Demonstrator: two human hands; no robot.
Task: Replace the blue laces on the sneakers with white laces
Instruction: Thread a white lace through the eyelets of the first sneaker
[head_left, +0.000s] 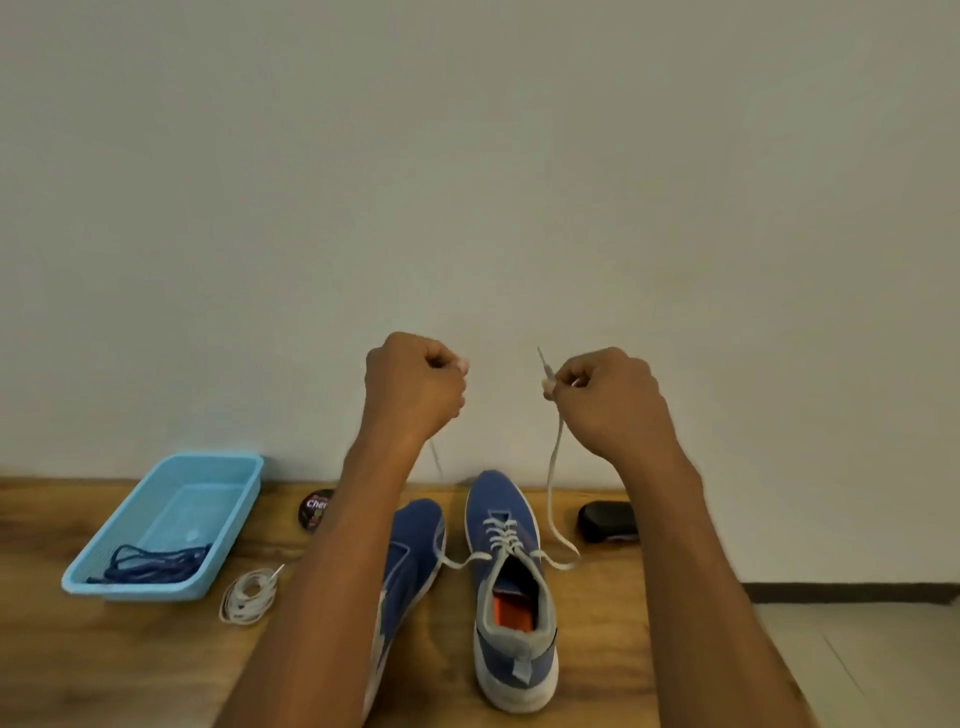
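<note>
Both fists, left hand (415, 387) and right hand (608, 397), pinch the flat white lace (553, 483) ends, raised above the laced blue mesh sneaker (511, 592). Left of it: unlaced sneaker (410, 545), coiled lace (249, 595), ropy blue laces (150, 564) in plastic tray (218, 462).

Tray (93, 571) left of coiled lace (248, 596), sneakers (514, 597) right.

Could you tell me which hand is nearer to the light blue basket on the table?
Left. The left hand is raised right of the light blue basket; the right hand is farther right.
</note>
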